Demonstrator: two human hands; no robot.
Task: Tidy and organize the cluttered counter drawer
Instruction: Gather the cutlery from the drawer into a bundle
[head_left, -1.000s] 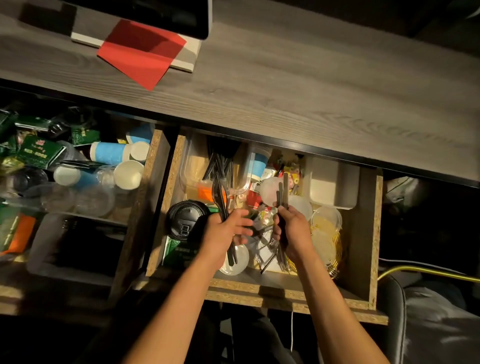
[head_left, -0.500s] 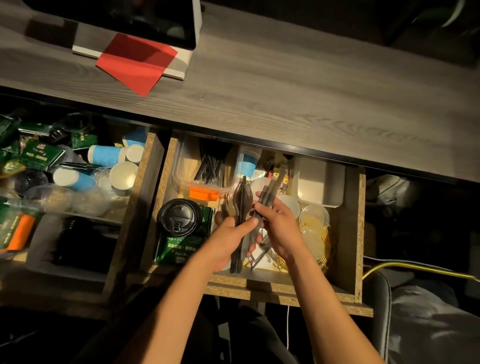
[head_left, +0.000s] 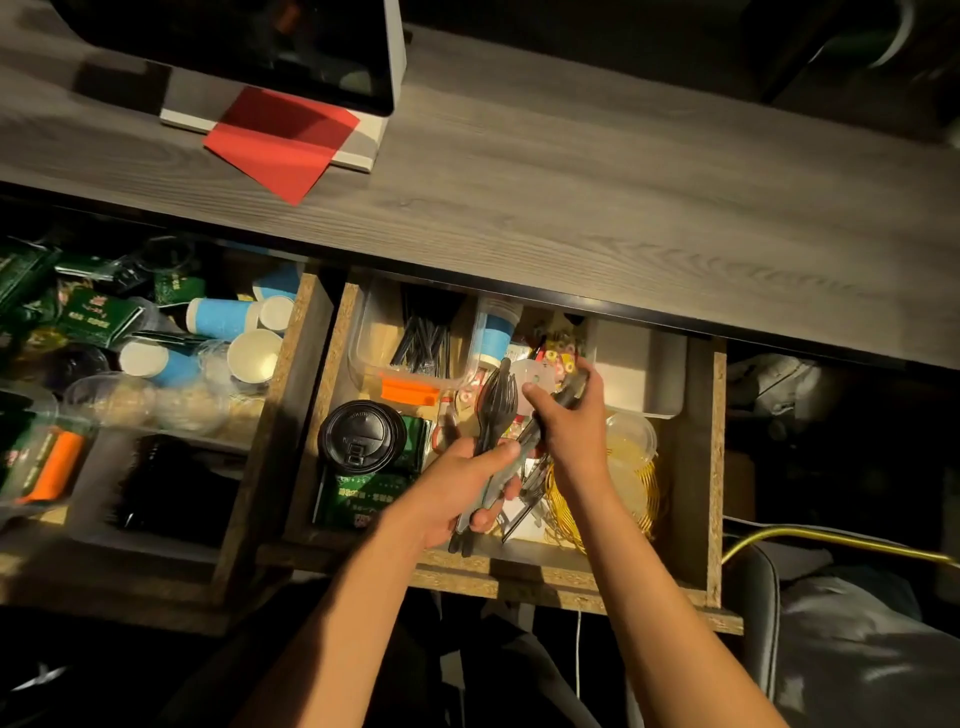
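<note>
We are partway through gathering loose cutlery out of the drawer (head_left: 696, 467), judging by what we hold. Nearest us, our left hand (head_left: 457, 483) is wrapped round a bunch of black plastic forks (head_left: 496, 410), tines up, handles jutting below the palm over the drawer's front edge. Just beyond, our right hand (head_left: 569, 421) curls round a few more dark utensils (head_left: 561, 397), their tips close to the bunch; what kind they are is hard to tell. The next move likely calls for merging both handfuls with ends aligned, then laying them in one container. Under the hands lie a coil of thin yellow wire (head_left: 641, 506) and clear round lids (head_left: 631, 434); to the left a glossy black cup lid (head_left: 361, 436) sits on green foil packets (head_left: 363, 499). Further back stand a clear tub (head_left: 374, 338) of black straws (head_left: 426, 338), a blue paper cup (head_left: 493, 338) and a white box (head_left: 644, 374). The drawer walls are rough chipboard; the counter (head_left: 571, 197) beyond is grey woodgrain.
</note>
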